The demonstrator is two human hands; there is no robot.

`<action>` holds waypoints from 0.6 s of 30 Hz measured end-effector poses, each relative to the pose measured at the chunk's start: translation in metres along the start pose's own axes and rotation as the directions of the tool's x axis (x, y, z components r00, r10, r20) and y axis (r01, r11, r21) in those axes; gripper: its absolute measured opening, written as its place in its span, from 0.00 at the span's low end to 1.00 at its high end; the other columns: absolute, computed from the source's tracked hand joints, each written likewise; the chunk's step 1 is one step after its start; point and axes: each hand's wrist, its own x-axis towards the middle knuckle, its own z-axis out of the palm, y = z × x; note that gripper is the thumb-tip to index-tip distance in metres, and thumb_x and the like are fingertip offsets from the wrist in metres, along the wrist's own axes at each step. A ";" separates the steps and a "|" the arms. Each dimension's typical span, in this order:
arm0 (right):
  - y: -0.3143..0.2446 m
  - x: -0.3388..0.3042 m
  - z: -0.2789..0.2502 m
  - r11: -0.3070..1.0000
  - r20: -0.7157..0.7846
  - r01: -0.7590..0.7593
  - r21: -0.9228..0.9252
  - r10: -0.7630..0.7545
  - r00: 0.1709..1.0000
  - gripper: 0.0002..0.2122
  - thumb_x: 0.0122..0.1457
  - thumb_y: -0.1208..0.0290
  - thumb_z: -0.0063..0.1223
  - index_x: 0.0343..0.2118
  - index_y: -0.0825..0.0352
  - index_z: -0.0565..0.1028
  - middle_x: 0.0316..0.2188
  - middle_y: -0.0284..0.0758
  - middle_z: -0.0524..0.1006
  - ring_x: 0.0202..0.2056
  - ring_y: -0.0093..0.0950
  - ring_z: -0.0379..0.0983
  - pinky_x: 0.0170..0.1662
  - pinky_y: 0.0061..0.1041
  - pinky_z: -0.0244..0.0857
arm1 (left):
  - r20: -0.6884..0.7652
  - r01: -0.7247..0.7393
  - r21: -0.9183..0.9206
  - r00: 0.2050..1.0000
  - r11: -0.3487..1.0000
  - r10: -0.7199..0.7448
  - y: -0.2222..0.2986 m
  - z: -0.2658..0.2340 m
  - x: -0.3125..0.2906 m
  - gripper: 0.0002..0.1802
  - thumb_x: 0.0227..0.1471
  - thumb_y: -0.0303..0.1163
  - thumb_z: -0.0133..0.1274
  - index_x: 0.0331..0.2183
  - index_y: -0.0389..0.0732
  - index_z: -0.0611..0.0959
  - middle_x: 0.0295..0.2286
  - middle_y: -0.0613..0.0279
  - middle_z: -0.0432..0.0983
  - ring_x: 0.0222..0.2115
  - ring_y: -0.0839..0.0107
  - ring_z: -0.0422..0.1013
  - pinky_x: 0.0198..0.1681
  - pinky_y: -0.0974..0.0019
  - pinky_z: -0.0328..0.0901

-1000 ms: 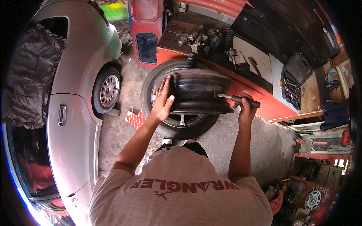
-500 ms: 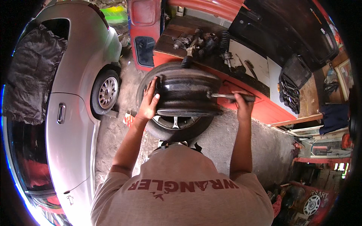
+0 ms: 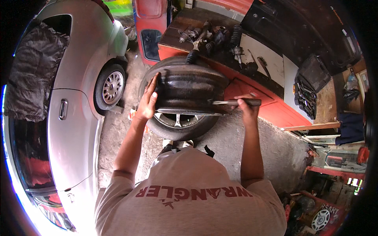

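A dark, bare steel wheel rim (image 3: 189, 88) rests on its side on a tyre with a silver spoked wheel (image 3: 178, 121). My left hand (image 3: 148, 103) lies flat along the rim's left edge, fingers stretched out and thumb up. My right hand (image 3: 247, 111) is closed around the dark handle of a tool with a pale metal shaft (image 3: 224, 102). Its far end points left at the rim's lower right side. That end blends into the dark rim, so its shape and whether it touches cannot be made out.
A silver car (image 3: 73, 129) stands at the left. Beyond the rim, a red-fronted bench (image 3: 271, 103) carries greasy parts, a coil-spring strut (image 3: 237, 45), a wire brush (image 3: 263, 65) and an opened tool case (image 3: 309, 88). A dark panel (image 3: 303, 31) leans at the back right.
The tool in my right hand has moved slightly left and its far end lower against the rim. My left hand has shifted a little left, still flat on the rim's edge. The view has shifted slightly.
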 end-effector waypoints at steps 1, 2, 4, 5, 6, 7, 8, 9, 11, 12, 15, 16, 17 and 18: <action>-0.001 0.002 -0.010 1.000 -0.015 0.006 -0.019 -0.006 1.000 0.08 0.58 0.73 0.53 0.35 0.73 0.75 0.27 0.39 0.76 0.25 0.30 0.76 0.32 0.29 0.71 | -0.006 -0.009 -0.007 1.000 1.000 0.009 -0.001 0.001 0.002 0.43 0.61 0.60 0.32 0.64 0.35 0.56 0.63 0.47 0.52 0.65 0.52 0.46 0.66 0.56 0.39; 0.002 -0.001 -0.013 1.000 -0.008 -0.001 0.023 0.002 1.000 0.09 0.58 0.72 0.53 0.36 0.73 0.75 0.27 0.39 0.77 0.26 0.29 0.76 0.33 0.28 0.71 | -0.006 -0.004 0.003 1.000 1.000 0.004 -0.001 0.002 0.002 0.43 0.61 0.59 0.32 0.64 0.35 0.56 0.63 0.47 0.52 0.65 0.52 0.46 0.66 0.56 0.39; 0.004 -0.005 0.005 0.998 0.006 -0.008 0.060 0.007 1.000 0.09 0.58 0.70 0.55 0.35 0.71 0.77 0.28 0.37 0.78 0.27 0.26 0.76 0.33 0.24 0.70 | -0.008 0.009 0.025 1.000 1.000 -0.008 0.000 0.001 0.001 0.42 0.61 0.59 0.32 0.64 0.35 0.56 0.63 0.46 0.53 0.65 0.52 0.47 0.66 0.57 0.40; 0.004 -0.006 0.021 0.997 0.014 -0.012 0.079 0.011 1.000 0.09 0.58 0.69 0.56 0.35 0.71 0.78 0.29 0.36 0.79 0.27 0.25 0.77 0.33 0.22 0.69 | 0.000 0.024 0.034 1.000 0.999 -0.024 0.000 0.002 0.001 0.42 0.61 0.58 0.33 0.64 0.35 0.57 0.63 0.46 0.53 0.65 0.52 0.47 0.66 0.57 0.40; 0.007 -0.007 0.037 0.997 0.063 -0.014 0.071 0.010 0.998 0.10 0.59 0.67 0.56 0.36 0.70 0.78 0.30 0.36 0.78 0.29 0.25 0.77 0.34 0.22 0.69 | 0.008 0.039 0.045 0.999 0.998 -0.040 0.000 0.002 0.001 0.42 0.61 0.57 0.33 0.64 0.35 0.57 0.63 0.46 0.53 0.65 0.52 0.47 0.66 0.57 0.40; -0.003 -0.005 0.051 1.000 0.144 0.003 -0.023 0.001 0.990 0.10 0.59 0.67 0.56 0.37 0.69 0.79 0.30 0.36 0.78 0.30 0.25 0.77 0.34 0.22 0.68 | 0.014 0.055 0.061 0.998 0.997 -0.056 0.000 -0.002 0.002 0.41 0.61 0.57 0.33 0.64 0.35 0.57 0.63 0.46 0.53 0.65 0.52 0.47 0.66 0.57 0.40; -0.006 -0.005 0.050 1.000 0.143 -0.015 0.013 0.013 0.990 0.10 0.59 0.68 0.56 0.37 0.69 0.78 0.30 0.36 0.78 0.29 0.25 0.77 0.34 0.22 0.68 | 0.016 0.038 0.046 0.999 0.998 -0.039 -0.002 -0.002 0.002 0.40 0.62 0.55 0.34 0.64 0.35 0.57 0.63 0.47 0.53 0.65 0.52 0.47 0.66 0.57 0.40; -0.007 -0.005 0.046 0.998 0.141 -0.033 0.049 0.026 0.990 0.10 0.59 0.68 0.56 0.37 0.70 0.78 0.30 0.36 0.78 0.29 0.25 0.77 0.33 0.23 0.69 | 0.010 0.042 0.045 0.999 0.998 -0.042 -0.003 -0.001 0.000 0.40 0.62 0.54 0.34 0.64 0.35 0.57 0.63 0.47 0.53 0.65 0.52 0.47 0.66 0.57 0.39; -0.001 -0.005 0.012 0.998 0.035 0.063 0.003 -0.063 0.997 0.09 0.58 0.70 0.56 0.36 0.71 0.78 0.30 0.36 0.78 0.28 0.26 0.77 0.33 0.23 0.69 | 0.006 0.043 0.042 0.999 0.998 -0.044 -0.004 -0.001 -0.002 0.40 0.62 0.54 0.35 0.64 0.35 0.57 0.63 0.47 0.52 0.65 0.52 0.46 0.67 0.57 0.39; 0.002 -0.007 -0.012 1.000 -0.007 0.002 -0.029 -0.002 1.000 0.08 0.57 0.72 0.53 0.35 0.72 0.77 0.27 0.39 0.77 0.27 0.28 0.76 0.34 0.29 0.70 | 0.019 0.032 0.057 0.999 0.998 -0.033 0.000 -0.001 0.000 0.40 0.61 0.55 0.34 0.64 0.35 0.57 0.63 0.47 0.52 0.65 0.52 0.46 0.67 0.57 0.39; 0.018 -0.016 -0.020 0.994 -0.045 0.014 0.112 -0.009 0.999 0.09 0.56 0.70 0.56 0.34 0.72 0.78 0.29 0.37 0.77 0.27 0.27 0.76 0.33 0.25 0.70 | 0.029 0.020 0.041 0.999 0.999 -0.021 0.002 0.002 0.003 0.40 0.62 0.55 0.34 0.64 0.35 0.57 0.63 0.47 0.52 0.65 0.52 0.45 0.67 0.57 0.39; 0.017 -0.015 -0.004 0.994 -0.030 -0.010 0.106 0.013 0.999 0.09 0.56 0.70 0.56 0.34 0.72 0.78 0.28 0.36 0.77 0.27 0.26 0.76 0.33 0.25 0.70 | 0.030 0.020 0.040 0.999 0.999 -0.021 0.001 0.002 0.003 0.40 0.62 0.55 0.34 0.64 0.35 0.57 0.63 0.47 0.52 0.65 0.52 0.45 0.67 0.57 0.39; 0.015 -0.015 0.018 0.994 -0.017 -0.031 0.102 0.033 0.999 0.09 0.56 0.70 0.56 0.35 0.72 0.78 0.28 0.35 0.77 0.27 0.26 0.77 0.33 0.24 0.70 | 0.033 0.019 0.043 0.999 0.999 -0.020 0.000 0.001 0.003 0.40 0.62 0.55 0.34 0.64 0.35 0.57 0.63 0.47 0.52 0.65 0.52 0.45 0.67 0.57 0.39; 0.011 -0.015 0.040 0.991 0.012 -0.044 0.126 0.043 0.999 0.10 0.57 0.68 0.56 0.35 0.71 0.78 0.28 0.34 0.77 0.28 0.26 0.77 0.34 0.23 0.69 | 0.037 0.016 0.045 0.999 0.999 -0.018 -0.001 0.000 0.003 0.40 0.62 0.55 0.33 0.64 0.34 0.57 0.63 0.47 0.52 0.65 0.52 0.45 0.67 0.58 0.39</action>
